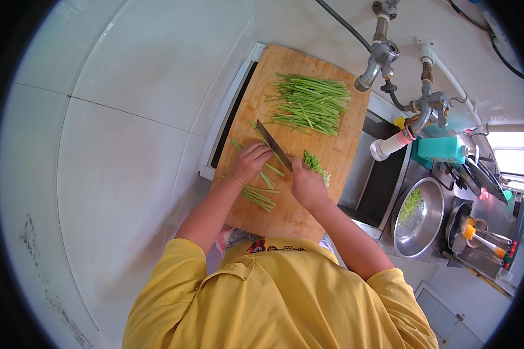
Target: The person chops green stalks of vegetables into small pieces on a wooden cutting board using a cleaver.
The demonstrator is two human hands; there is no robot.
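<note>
My right hand [309,184] grips a kitchen knife [272,143] by its handle, its blade slanting up and left over a wooden cutting board [288,213]. Fingers bent, my left hand [249,162] is close beside the blade, over several loose green stalks [267,178]; whether it pinches one is hidden. A thin stalk runs along the blade's edge. Just beyond my right hand lies a small heap of chopped green pieces [315,162]. More cut stalks [258,198] lie below my left wrist. A large bunch of long green stalks [310,102] covers the board's far part.
Right of the board is a sink [377,174], with metal taps [377,61] on the wall above it. A steel bowl [434,218] holds chopped greens. Beyond it are a turquoise jug [443,149] and pans with utensils [476,231]. A tiled wall [126,144] bounds the left.
</note>
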